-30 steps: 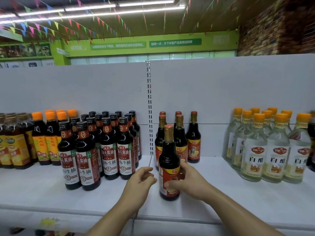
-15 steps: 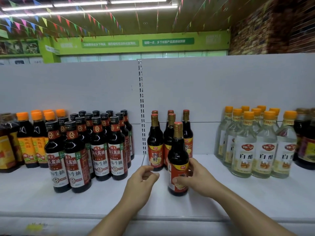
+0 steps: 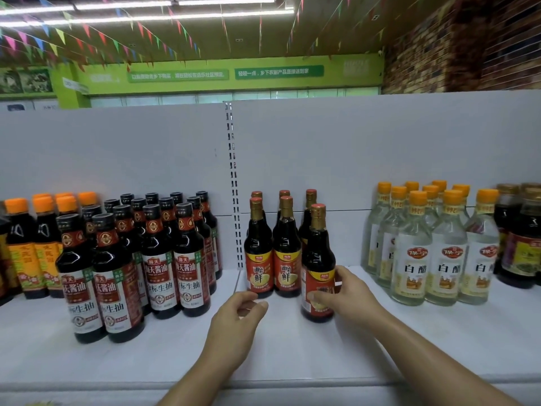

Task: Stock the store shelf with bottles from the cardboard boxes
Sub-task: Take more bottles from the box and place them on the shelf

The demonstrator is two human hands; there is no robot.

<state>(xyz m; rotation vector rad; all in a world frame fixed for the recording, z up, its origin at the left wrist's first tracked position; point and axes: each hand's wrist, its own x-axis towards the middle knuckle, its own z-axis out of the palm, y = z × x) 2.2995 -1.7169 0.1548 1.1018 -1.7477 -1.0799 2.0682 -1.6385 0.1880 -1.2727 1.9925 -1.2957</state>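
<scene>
Right hand (image 3: 347,294) grips the dark red-label bottle (image 3: 317,250) at its label, thumb in front, fingers behind. Bottle stands upright on the white shelf (image 3: 292,353), just right of and ahead of the matching bottles (image 3: 272,259). Left hand (image 3: 237,317) hovers near them, fingers loosely curled, holding nothing. Clear vinegar bottles (image 3: 424,259) stand further right

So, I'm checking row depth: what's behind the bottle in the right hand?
Behind the held bottle stands one same-kind red-capped bottle, only neck and shoulder showing; its lower body is covered.
</scene>
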